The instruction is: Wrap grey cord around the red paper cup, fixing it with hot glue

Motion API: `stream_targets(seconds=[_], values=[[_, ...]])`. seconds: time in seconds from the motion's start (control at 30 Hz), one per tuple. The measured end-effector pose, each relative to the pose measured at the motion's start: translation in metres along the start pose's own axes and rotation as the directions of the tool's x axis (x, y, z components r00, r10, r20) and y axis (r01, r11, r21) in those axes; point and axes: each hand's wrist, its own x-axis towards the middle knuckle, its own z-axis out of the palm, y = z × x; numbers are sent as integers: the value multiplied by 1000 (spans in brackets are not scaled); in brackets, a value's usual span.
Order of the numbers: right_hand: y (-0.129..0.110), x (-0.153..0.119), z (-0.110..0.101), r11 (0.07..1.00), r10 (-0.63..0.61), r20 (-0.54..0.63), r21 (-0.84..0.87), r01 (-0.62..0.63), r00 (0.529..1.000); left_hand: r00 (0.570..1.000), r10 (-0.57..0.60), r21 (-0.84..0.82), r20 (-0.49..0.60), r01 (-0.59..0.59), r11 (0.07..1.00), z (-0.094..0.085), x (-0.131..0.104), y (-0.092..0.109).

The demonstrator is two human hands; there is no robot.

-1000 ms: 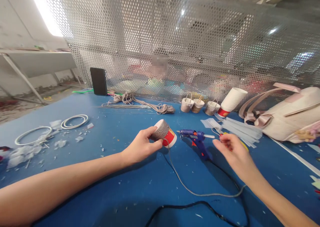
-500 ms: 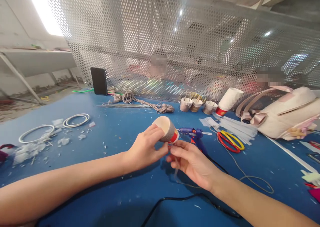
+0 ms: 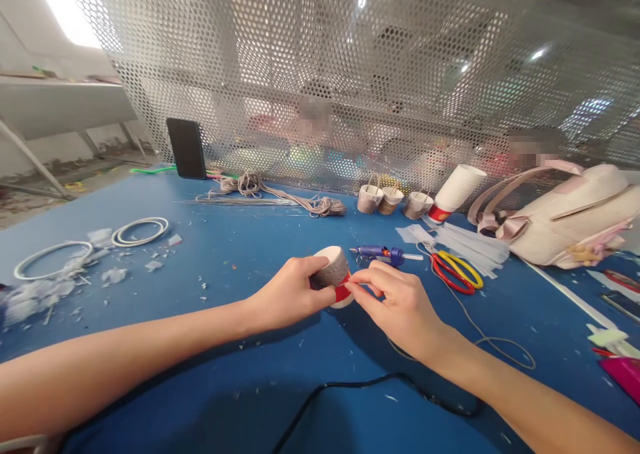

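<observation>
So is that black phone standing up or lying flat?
Standing up: the black phone rests on its short edge, its dark face toward us.

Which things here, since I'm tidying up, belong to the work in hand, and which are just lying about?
Likely the work's:
- wrapped cup
- gray cord
- glue gun
- scissors
- cup stack
- cord bundle

Seemingly just lying about:
- pale bag
- black slab
- white rings
- white scraps

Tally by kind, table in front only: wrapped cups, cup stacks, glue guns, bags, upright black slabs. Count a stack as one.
Wrapped cups: 4 (1 in the left hand, 3 by the mesh panel)
Cup stack: 1
Glue gun: 1
Bag: 1
Black slab: 1
Total: 8
</observation>
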Motion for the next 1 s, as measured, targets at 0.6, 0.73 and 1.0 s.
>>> stream_targets(seconds=[0.6, 0.73, 1.0], values=[[4, -2, 7, 1000, -7, -91, -3, 7, 996, 995, -71, -209, 71, 84, 974, 2, 0, -1], [3, -1, 7, 1000, 16, -88, 10, -15, 996, 996, -68, -210, 64, 80, 974, 3, 0, -2], [3, -1, 3, 999, 33, -67, 36, -31, 997, 996, -54, -250, 68, 70, 966, 2, -1, -1]])
